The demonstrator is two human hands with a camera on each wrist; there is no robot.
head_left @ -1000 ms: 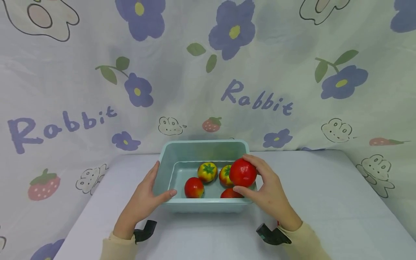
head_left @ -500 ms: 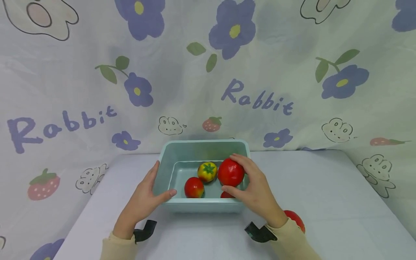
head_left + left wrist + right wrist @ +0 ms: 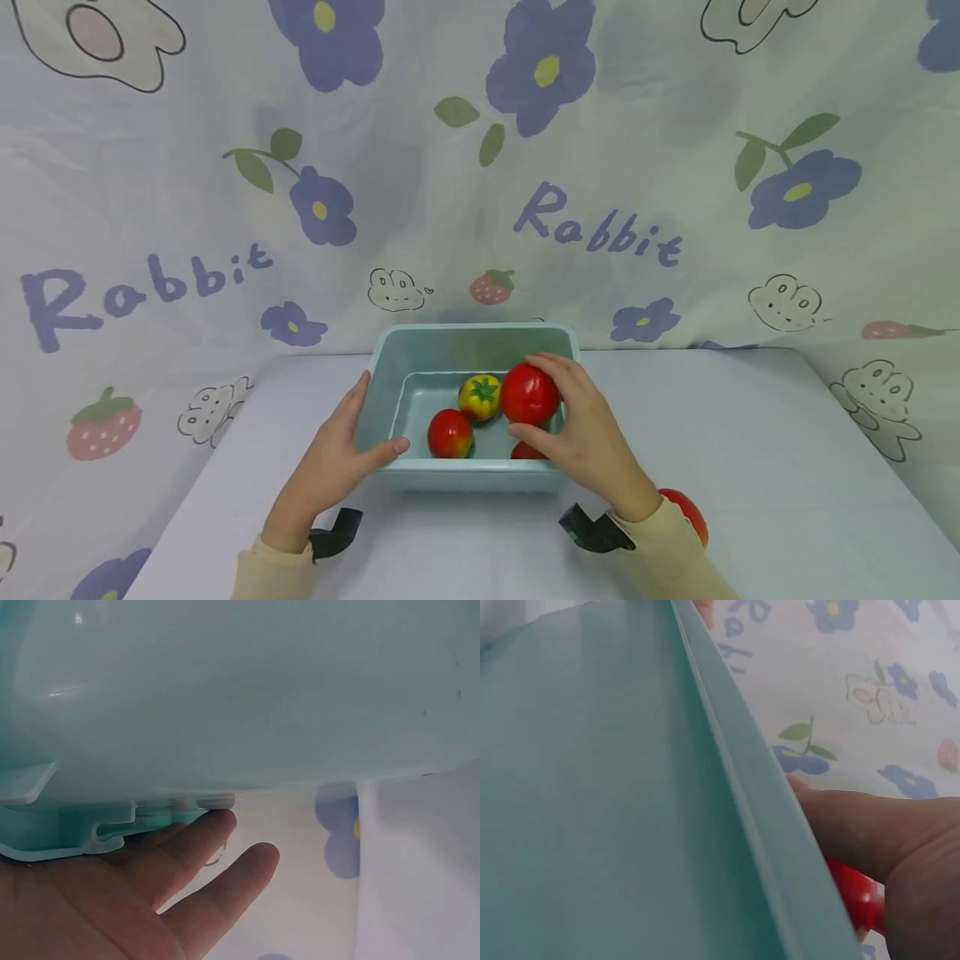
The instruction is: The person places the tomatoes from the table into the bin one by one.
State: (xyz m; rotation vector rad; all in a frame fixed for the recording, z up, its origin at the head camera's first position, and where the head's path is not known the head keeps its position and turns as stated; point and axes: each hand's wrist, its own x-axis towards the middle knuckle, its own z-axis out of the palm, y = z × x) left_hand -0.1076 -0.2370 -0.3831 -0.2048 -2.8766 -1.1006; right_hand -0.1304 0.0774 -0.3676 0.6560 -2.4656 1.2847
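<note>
My right hand (image 3: 587, 429) holds a large, shiny red toy fruit (image 3: 529, 393) between thumb and fingers, over the right part of a pale green plastic bin (image 3: 465, 477). Inside the bin sit a yellow-and-red toy fruit (image 3: 480, 397) with a green star-shaped top and a red one (image 3: 450, 434) with a yellowish underside. Another red fruit (image 3: 528, 451) shows partly behind the front rim. My left hand (image 3: 337, 454) holds the bin's front left corner, thumb over the rim and fingers along the outer wall. In the right wrist view the bin's rim hides most of the held fruit (image 3: 853, 894).
One more red fruit (image 3: 686, 515) lies on the white table (image 3: 795, 467), partly behind my right sleeve. A printed curtain (image 3: 420, 200) hangs close behind the bin. Black wrist-camera mounts (image 3: 337, 533) stick out inward from both wrists.
My right hand has carried the red toy fruit leftward from the bin's right wall to over its inside. The red fruit on the table has come into fuller view. My left hand has stayed still.
</note>
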